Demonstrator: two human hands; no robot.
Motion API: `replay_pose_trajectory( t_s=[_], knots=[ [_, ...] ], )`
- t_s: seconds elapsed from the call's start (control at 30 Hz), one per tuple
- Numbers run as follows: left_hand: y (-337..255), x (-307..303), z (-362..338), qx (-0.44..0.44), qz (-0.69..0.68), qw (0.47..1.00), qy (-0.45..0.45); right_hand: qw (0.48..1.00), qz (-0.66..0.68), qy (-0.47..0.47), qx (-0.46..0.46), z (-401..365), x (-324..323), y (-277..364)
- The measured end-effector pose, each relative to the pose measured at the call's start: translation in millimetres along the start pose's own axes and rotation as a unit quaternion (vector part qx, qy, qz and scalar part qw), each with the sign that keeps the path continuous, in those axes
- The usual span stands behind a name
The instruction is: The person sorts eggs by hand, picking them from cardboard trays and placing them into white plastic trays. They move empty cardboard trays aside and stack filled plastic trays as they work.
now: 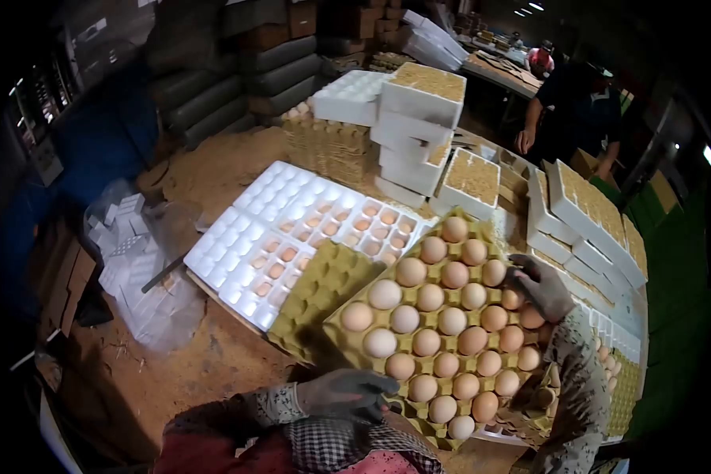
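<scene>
A yellow-green egg tray (442, 350) full of brown and pale eggs is tilted in front of me. My left hand (351, 392), in a grey glove, has its fingers curled at the tray's lower left edge. My right hand (542, 286), also gloved, grips the tray's right edge, fingers over the rim beside the eggs. Left of it lies an empty yellow-green tray (321, 296), partly over white foam trays (241, 245). Some foam compartments hold eggs (317, 219), others are empty. The underside of the full tray is hidden.
Behind stand stacked white foam boxes (419, 118) topped with husk-like filling, and a stack of egg trays (329, 146). More filled boxes (584, 205) stand at right. Wrapped foam pieces (134, 253) lie at left. A person in dark clothes (581, 118) stands at the back right.
</scene>
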State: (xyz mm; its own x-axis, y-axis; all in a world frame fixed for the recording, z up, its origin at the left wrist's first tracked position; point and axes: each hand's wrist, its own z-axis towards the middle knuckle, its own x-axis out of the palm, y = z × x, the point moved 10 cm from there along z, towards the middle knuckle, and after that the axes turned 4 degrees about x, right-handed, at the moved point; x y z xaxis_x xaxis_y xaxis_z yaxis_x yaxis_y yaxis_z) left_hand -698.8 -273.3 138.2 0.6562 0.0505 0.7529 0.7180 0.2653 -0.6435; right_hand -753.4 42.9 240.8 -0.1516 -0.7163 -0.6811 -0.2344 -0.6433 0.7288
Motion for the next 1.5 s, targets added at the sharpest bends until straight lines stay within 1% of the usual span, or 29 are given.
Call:
replay_pose_trajectory(
  t_s=[0.17,0.2,0.23,0.3,0.37,0.4,0.43,0.47,0.5,0.53,0.57,0.63,0.67,0.73,0.8,0.87,0.93,0.97,1.0,1.03,1.1,1.17,1.23,1.27,1.3,1.37,1.4,1.43,1.5],
  knots=[
    [-8,-61,-80,-0.014,0.023,0.992,-0.120,0.981,-0.135,0.136,-0.024,104,161,48],
    [-12,-83,-86,-0.012,0.174,0.974,-0.145,0.978,-0.145,0.150,-0.021,119,184,47],
    [-16,-92,-88,-0.018,0.166,0.975,-0.144,0.974,-0.155,0.164,-0.014,133,206,41],
    [-5,-113,-100,-0.205,0.150,0.954,-0.158,0.954,-0.226,0.198,-0.006,144,240,32],
    [-29,-110,-110,-0.205,0.159,0.958,-0.126,0.918,-0.392,0.036,-0.054,124,232,50],
    [-57,-123,-116,-0.142,0.222,0.951,-0.159,0.907,-0.396,-0.012,-0.142,110,229,76],
    [-87,-134,-118,-0.076,0.284,0.937,-0.190,0.937,-0.324,-0.027,-0.126,85,223,105],
    [-97,-137,-114,-0.086,0.277,0.941,-0.177,0.955,-0.265,-0.012,-0.129,59,230,129],
    [-135,-140,-109,-0.030,0.522,0.831,-0.190,0.940,-0.267,0.031,-0.209,33,258,150],
    [-163,-129,-106,0.039,0.728,0.659,-0.186,0.934,-0.264,0.114,-0.212,10,289,163],
    [-159,-133,-104,0.039,0.724,0.667,-0.171,0.930,-0.262,0.111,-0.233,-16,311,186],
    [-120,-141,-93,-0.026,0.842,0.538,-0.021,0.901,-0.347,0.037,-0.259,-44,368,168],
    [-109,-148,-92,-0.061,0.864,0.500,-0.001,0.909,-0.343,0.021,-0.236,-47,372,168],
    [-109,-151,-90,-0.033,0.866,0.499,0.016,0.916,-0.343,0.002,-0.209,-46,367,163],
    [-113,-150,-92,-0.012,0.866,0.498,0.031,0.993,-0.059,-0.032,-0.095,-43,333,137],
    [-143,-166,-95,0.034,0.666,0.740,-0.084,0.992,0.066,-0.103,-0.038,-37,289,129],
    [-169,-189,-97,0.079,0.563,0.797,-0.205,0.986,0.107,-0.130,-0.015,-27,269,134],
    [-174,-205,-95,0.076,0.527,0.811,-0.241,0.992,-0.088,-0.080,-0.044,-16,287,152],
    [-193,-171,-77,0.109,0.689,0.699,-0.156,0.957,-0.280,-0.028,-0.073,-8,310,163],
    [-192,-166,-72,0.112,0.692,0.696,-0.157,0.956,-0.280,-0.031,-0.077,-2,320,165],
    [-158,-157,-51,-0.023,0.814,0.579,-0.043,0.921,-0.377,0.083,-0.050,13,357,145],
    [-133,-167,-49,-0.058,0.834,0.548,-0.001,0.944,-0.310,0.052,-0.099,10,320,138],
    [-112,-175,-52,-0.083,0.904,0.417,0.031,0.994,-0.007,0.064,0.085,17,293,87],
    [-97,-192,-57,-0.059,0.926,0.371,0.034,0.996,0.083,-0.011,-0.003,22,272,104],
    [-107,-184,-58,-0.068,0.927,0.369,0.028,0.996,0.090,-0.002,-0.007,28,272,118],
    [-131,-152,-58,-0.006,0.921,0.387,0.038,0.947,-0.311,0.026,-0.073,37,292,153],
    [-142,-171,-61,-0.074,0.857,0.506,-0.057,0.915,-0.381,-0.036,-0.132,45,310,153],
    [-150,-175,-68,-0.089,0.858,0.502,-0.066,0.919,-0.368,-0.029,-0.140,48,322,141],
    [-188,-187,-88,0.002,0.659,0.718,-0.225,0.929,-0.333,-0.012,-0.160,54,322,147]
  ],
)
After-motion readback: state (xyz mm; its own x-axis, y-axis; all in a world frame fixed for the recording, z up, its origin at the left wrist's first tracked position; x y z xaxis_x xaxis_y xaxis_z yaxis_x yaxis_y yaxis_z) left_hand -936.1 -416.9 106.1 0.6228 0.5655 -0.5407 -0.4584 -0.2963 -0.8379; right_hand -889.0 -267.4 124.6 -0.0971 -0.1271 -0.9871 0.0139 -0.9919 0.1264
